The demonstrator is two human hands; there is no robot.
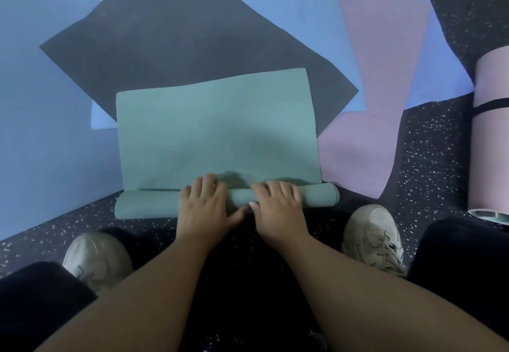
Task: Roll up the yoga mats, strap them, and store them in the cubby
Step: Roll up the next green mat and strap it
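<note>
A green yoga mat (217, 131) lies flat in front of me, its near end wound into a roll (316, 196) just ahead of my feet. My left hand (205, 204) and my right hand (278, 202) sit side by side on the middle of that roll, fingers curved over its top and thumbs at its near side. A pink mat (489, 142), rolled and bound with a black strap (490, 105), lies at the right edge. Under the green mat a dark grey mat (170, 45) is spread at an angle.
Flat blue mats (49, 120) and a flat pink mat (380, 76) overlap on the speckled black floor (429, 158). My two beige shoes (371, 237) stand on either side of my arms. No cubby is in view.
</note>
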